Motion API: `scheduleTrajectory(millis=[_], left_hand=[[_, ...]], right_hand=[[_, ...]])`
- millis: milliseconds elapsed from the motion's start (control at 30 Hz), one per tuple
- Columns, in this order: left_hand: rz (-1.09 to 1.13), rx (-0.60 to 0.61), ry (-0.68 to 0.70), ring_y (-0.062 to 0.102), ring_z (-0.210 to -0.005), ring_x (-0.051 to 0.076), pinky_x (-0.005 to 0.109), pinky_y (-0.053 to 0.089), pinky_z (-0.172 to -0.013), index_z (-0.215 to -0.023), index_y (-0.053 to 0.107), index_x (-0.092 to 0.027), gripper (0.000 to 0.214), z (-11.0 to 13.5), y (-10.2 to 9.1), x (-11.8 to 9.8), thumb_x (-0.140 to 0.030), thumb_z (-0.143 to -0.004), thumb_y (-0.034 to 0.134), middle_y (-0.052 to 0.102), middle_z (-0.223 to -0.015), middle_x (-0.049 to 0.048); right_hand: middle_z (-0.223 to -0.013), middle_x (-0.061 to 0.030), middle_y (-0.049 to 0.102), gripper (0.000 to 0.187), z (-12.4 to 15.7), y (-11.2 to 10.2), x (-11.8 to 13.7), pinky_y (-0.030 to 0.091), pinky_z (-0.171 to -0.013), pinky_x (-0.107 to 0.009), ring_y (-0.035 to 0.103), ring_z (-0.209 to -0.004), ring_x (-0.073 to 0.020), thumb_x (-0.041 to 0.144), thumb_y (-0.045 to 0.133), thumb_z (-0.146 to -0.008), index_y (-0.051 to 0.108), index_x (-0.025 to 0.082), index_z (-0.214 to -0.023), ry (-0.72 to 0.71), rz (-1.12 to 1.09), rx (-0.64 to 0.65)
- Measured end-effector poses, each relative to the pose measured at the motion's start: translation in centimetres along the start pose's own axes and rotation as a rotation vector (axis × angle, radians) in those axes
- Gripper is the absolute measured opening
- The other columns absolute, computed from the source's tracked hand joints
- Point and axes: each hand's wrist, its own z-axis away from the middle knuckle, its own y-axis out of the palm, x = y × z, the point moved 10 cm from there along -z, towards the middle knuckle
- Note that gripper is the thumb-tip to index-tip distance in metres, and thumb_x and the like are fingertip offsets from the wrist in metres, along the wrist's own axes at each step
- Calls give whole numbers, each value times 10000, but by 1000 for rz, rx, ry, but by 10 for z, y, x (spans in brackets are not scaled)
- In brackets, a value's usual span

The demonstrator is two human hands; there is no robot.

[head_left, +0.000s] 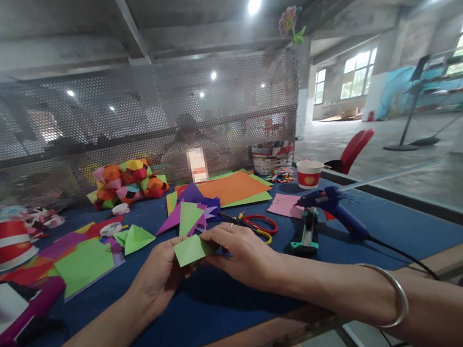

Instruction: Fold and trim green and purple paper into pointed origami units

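Observation:
Above the blue tabletop, a small piece of light green folded paper (pixel 190 250) is held between both hands. My left hand (pixel 164 272) pinches its left side, the thumb along the top edge. On its right side my right hand (pixel 242 249) grips it, the fingers curled over the edge; part of the paper is hidden there. Just beyond lie purple and green folded paper pieces (pixel 189 215). Scissors (pixel 260 224) with red and yellow handles rest behind my right hand. A green folded paper piece (pixel 134 239) sits left of my left hand.
A blue glue gun (pixel 337 207) with a cord and a green-black utility knife (pixel 307 234) lie to the right. Orange sheets (pixel 236 187), a paper cup (pixel 310 174) and a woven basket (pixel 273 158) stand farther back. Colourful paper balls (pixel 129 182) are piled by the mesh screen.

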Motion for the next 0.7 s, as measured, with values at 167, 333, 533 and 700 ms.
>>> scheduleTrajectory(millis=[167,333,533,700], left_hand=[[-33,-9,18,553,-579,142,263,385,-533,-794,751,-186,198,3,4,-3,-330,-692,840,678,-712,13],[-94,-22,94,605,-601,159,267,423,-548,-802,743,-191,302,14,13,-16,-455,-711,857,684,-712,14],[-238,-25,213,618,-586,162,279,450,-554,-733,782,-202,380,16,19,-34,-546,-676,933,702,-663,10],[-289,-36,184,563,-513,133,255,405,-521,-664,739,-210,432,11,16,-32,-576,-636,967,670,-588,-4]], right_hand=[[-1062,-91,866,92,0,-5,2,579,-917,-348,778,-984,-258,166,838,-992,788,243,-980,48,-87,-45],[-788,-1,727,143,0,-10,-4,466,-719,-285,610,-733,-168,147,725,-961,716,221,-839,192,-254,-76],[-732,26,679,133,-2,-6,-22,448,-655,-262,567,-684,-145,189,720,-926,674,214,-804,322,-362,-59],[-741,36,656,116,-2,-2,-21,434,-652,-261,545,-688,-139,202,739,-949,674,212,-854,338,-412,-37]])
